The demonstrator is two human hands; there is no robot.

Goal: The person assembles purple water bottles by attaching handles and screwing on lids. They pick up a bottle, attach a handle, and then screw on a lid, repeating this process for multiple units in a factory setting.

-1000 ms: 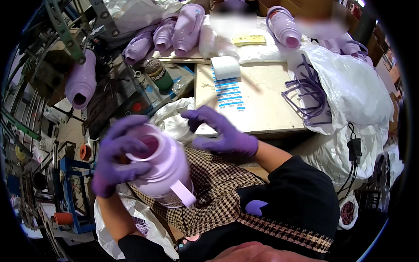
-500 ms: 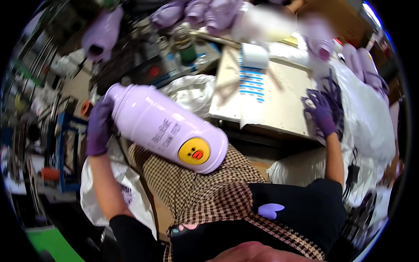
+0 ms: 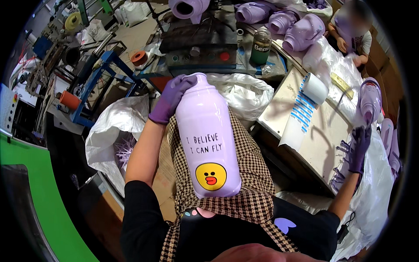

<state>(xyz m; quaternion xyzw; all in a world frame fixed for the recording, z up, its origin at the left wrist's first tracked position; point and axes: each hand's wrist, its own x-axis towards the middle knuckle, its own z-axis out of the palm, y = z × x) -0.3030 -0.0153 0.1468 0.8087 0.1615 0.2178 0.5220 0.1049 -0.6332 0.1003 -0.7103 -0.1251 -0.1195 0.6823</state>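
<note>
A glossy lilac vacuum flask shell [image 3: 207, 139] lies along my lap, its neck pointing away from me. Its front carries dark lettering and a round yellow duck face. My left hand [image 3: 174, 98], in a purple glove, is closed round the neck at its left side. Off to the right, my gloved right hand [image 3: 360, 148] reaches out with its fingers stretched, above dark purple plastic strips [image 3: 339, 178]. Just beyond its fingertips is the narrow end of another lilac flask part [image 3: 370, 101]; whether they touch I cannot tell.
A white worktable [image 3: 279, 109] bears a roll of blue-striped labels [image 3: 315, 88]. Behind stand a dark machine [image 3: 198, 41], a green-filled jar [image 3: 261, 46] and more lilac shells [image 3: 303, 32]. White sacks [image 3: 244, 94] crowd around. Another person [image 3: 351, 32] sits at the far right.
My view has swung left. The flask shell has turned from slanting across my lap to nearly straight along it, still in my left hand. My right hand has reached farther right.
</note>
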